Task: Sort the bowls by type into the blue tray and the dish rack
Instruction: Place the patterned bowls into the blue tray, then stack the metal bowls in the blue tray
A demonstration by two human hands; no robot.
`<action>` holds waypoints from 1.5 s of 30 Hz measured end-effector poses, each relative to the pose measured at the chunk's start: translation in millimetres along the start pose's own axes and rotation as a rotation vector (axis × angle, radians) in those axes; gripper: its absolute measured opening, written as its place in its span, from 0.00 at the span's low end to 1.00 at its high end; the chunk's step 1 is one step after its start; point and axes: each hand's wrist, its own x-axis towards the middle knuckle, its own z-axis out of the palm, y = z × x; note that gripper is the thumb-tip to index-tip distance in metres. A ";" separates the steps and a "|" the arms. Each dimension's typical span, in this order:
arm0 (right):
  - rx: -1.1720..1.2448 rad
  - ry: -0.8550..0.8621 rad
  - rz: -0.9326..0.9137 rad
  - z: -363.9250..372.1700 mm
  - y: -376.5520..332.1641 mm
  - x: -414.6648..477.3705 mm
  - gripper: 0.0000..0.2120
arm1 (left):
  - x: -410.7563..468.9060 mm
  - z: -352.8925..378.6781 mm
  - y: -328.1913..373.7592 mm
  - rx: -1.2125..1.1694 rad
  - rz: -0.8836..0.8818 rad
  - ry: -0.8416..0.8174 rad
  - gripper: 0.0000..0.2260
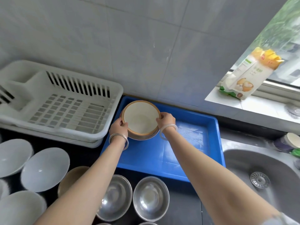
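The brown-rimmed bowl (141,118) is pinched at opposite sides of its rim by the left grip (118,127) and the right grip (166,120), in the far left corner of the blue tray (178,156), seemingly nested on a steel bowl (142,138). If released off-centre, it could be tipped or chipped against the steel, and two types would be left mixed there.

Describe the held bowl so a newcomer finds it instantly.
Start at the blue tray beside the white dish rack. At its far-left corner the left hand and right hand hold a bowl by its rim. It is cream, tan-rimmed, unlike the steel bowl beneath.
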 end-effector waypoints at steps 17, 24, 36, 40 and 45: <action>0.162 -0.014 -0.031 0.3 11.5 -19.3 0.15 | -13.2 -3.9 -9.2 -0.117 0.029 -0.042 0.18; 0.299 -0.054 -0.113 -22.7 39.7 -72.4 0.14 | -73.4 -19.2 -25.9 -0.166 -0.008 -0.130 0.18; 0.208 -0.266 -0.019 -31.6 154.8 -199.4 0.07 | -231.5 -37.4 -111.1 0.052 -0.090 -0.158 0.08; 0.087 -0.332 0.084 -16.5 177.5 -217.1 0.12 | -251.0 -37.5 -129.4 0.178 -0.112 -0.181 0.12; 0.125 -0.365 0.200 1.8 173.3 -217.5 0.14 | -248.8 -39.1 -137.2 0.288 -0.110 -0.207 0.14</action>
